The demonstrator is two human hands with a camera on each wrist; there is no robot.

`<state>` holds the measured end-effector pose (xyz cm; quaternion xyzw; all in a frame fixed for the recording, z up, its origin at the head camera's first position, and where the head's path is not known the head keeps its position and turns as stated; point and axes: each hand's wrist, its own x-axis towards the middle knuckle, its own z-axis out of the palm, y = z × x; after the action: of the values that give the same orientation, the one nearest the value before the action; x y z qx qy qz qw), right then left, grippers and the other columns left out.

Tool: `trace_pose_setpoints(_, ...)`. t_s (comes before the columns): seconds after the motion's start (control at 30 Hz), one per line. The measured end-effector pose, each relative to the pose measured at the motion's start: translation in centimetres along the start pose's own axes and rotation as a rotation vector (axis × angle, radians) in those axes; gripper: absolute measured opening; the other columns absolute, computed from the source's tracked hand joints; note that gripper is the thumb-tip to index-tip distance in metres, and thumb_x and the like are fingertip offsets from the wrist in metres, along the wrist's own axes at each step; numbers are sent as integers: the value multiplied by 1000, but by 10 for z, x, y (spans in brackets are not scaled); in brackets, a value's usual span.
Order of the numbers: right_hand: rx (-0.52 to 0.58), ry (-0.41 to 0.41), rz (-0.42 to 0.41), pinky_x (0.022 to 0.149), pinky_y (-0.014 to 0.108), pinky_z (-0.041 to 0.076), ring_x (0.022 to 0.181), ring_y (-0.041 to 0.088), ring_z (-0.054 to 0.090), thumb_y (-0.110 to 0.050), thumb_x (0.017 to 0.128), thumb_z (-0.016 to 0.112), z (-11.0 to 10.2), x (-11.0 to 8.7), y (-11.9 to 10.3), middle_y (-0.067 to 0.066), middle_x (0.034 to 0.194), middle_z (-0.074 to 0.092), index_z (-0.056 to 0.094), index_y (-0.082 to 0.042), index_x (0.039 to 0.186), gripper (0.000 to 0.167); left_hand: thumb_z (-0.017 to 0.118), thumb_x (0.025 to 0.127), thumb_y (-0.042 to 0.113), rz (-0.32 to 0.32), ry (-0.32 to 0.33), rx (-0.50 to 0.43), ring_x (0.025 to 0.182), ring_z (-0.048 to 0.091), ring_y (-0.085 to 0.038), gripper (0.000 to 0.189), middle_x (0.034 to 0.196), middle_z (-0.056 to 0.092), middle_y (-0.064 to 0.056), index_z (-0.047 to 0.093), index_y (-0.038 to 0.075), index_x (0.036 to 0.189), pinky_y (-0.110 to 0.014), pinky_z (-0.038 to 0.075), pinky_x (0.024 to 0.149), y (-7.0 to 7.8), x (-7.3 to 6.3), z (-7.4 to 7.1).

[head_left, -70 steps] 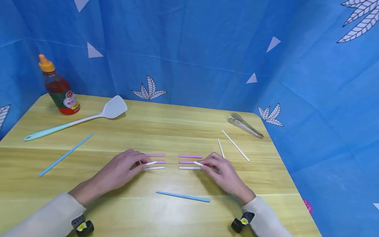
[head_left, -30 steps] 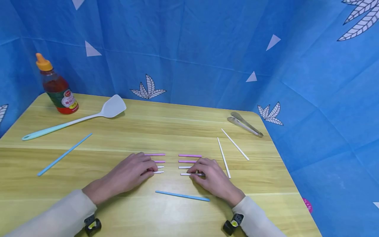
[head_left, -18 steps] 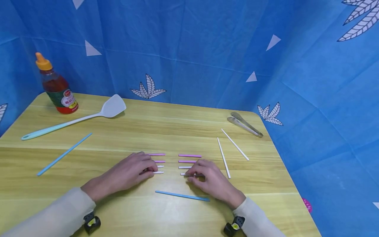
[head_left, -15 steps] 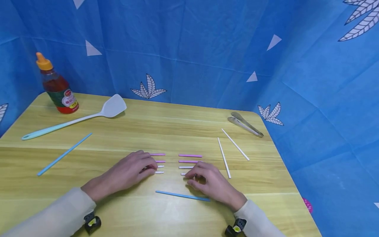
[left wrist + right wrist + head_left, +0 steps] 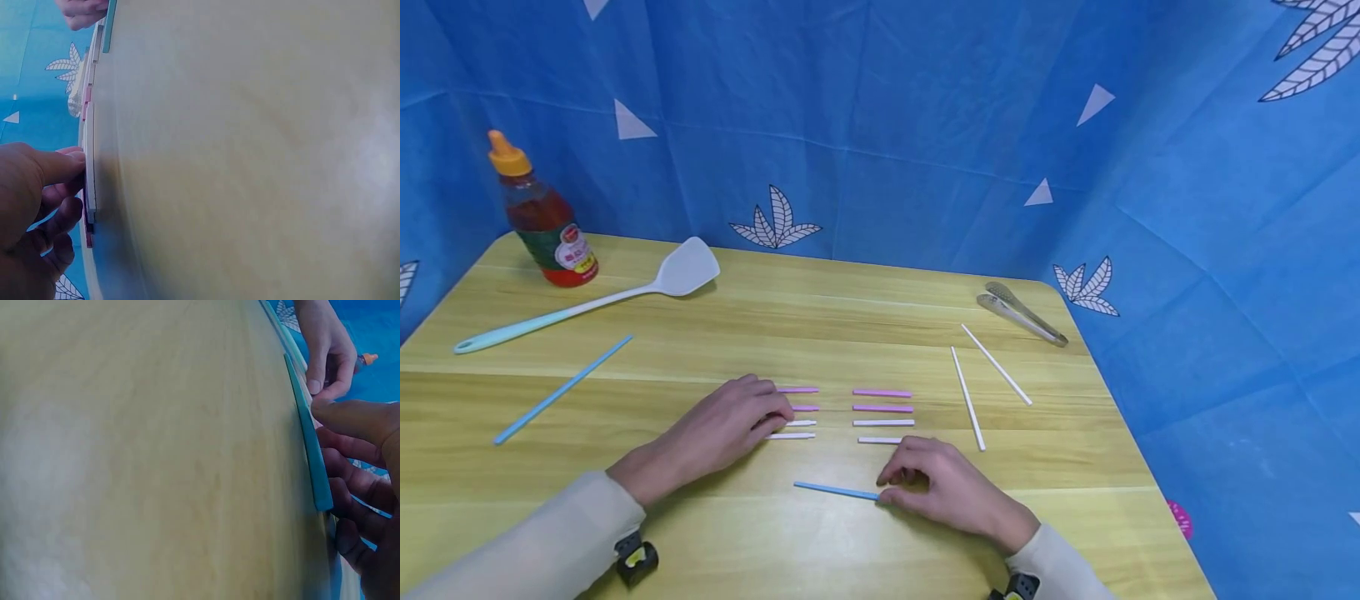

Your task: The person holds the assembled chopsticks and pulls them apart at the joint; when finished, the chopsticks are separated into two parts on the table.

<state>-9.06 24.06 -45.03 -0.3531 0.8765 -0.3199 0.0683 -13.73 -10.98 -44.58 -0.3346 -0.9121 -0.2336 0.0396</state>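
Head view: a person sat at a light wooden table ringed by blue patterned cloth. The left hand lay on the table with fingers fairly straight, the fingertips resting on the left ends of a short white stick and its neighbours. These belonged to two columns of short sticks: on the left, two pink sticks above two white; on the right, two more pink ones above two white ones. The right hand sat nearer the person, fingers curled, its fingertips at the right end of a short blue stick lying flat just below the columns. Whether it pinched the stick or only touched it could not be told here. Two long white sticks lay to the right, metal tongs beyond them. At far left stood a sauce bottle, with a pale spatula and a long blue stick nearby.

Left wrist view: the left hand had its fingertips against the end of the white stick, touching rather than gripping it.

Right wrist view: the right hand had its thumb and curled fingers closing on the end of the blue stick, which lay on the table.
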Motion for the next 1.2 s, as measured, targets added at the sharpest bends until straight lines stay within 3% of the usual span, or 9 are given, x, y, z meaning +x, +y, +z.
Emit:
trace_pose_setpoints(0.27,30,-25,-1,79,20,55,87,0,63,-22,99,82,0,-2,1,-15,98,71,80,-24,102,5,75,104,12,5,4,-5,104,67,-14,13,108,75,9,80,21,111,-42,57,96,-1,-1,0)
trace_pose_setpoints(0.43,-19,-20,-36,83,23,52,86,0,60,-21,103,78,0,0,4,-17,96,68,78,-25,103,4,74,105,14,-23,5,-33,105,66,-14,13,108,74,10,80,23,112,-43,57,97,2,-2,-3)
trace_pose_setpoints(0.67,-93,22,-99,84,24,50,86,-1,59,-22,103,75,-2,7,2,-18,96,65,75,-24,106,4,71,108,22,-30,-18,-98,110,68,-16,11,111,74,11,80,25,111,-45,57,100,21,3,-4)
trace_pose_setpoints(0.77,-76,47,-89,86,27,54,91,1,61,-20,104,74,-5,14,-3,-15,100,67,72,-22,108,4,69,109,22,-4,-20,-143,122,70,-21,11,112,75,11,80,23,107,-48,54,110,31,4,-2)
trace_pose_setpoints(0.9,-55,75,-66,89,31,58,97,5,63,-18,106,71,-11,24,-11,-11,107,69,69,-20,111,6,66,110,24,8,-39,-194,106,69,-10,13,104,70,15,79,24,106,-38,57,101,42,6,0)
trace_pose_setpoints(1.0,-42,100,-64,89,32,59,98,5,65,-18,108,69,-12,31,-15,-8,109,70,68,-18,114,6,64,112,28,2,-47,-214,88,59,1,15,98,66,18,78,24,107,-30,56,84,46,8,0)
trace_pose_setpoints(1.13,-13,126,-39,82,29,58,89,5,63,-20,111,65,-13,39,-18,-8,105,72,69,-17,116,7,64,112,26,21,-14,-237,84,60,0,16,93,68,17,77,21,104,-29,56,80,46,10,1)
trace_pose_setpoints(1.2,-5,144,-24,78,26,56,84,4,61,-22,111,65,-13,42,-19,-7,104,73,70,-17,116,8,66,111,23,22,13,-238,93,69,-6,14,93,71,15,77,20,103,-32,58,85,45,10,0)
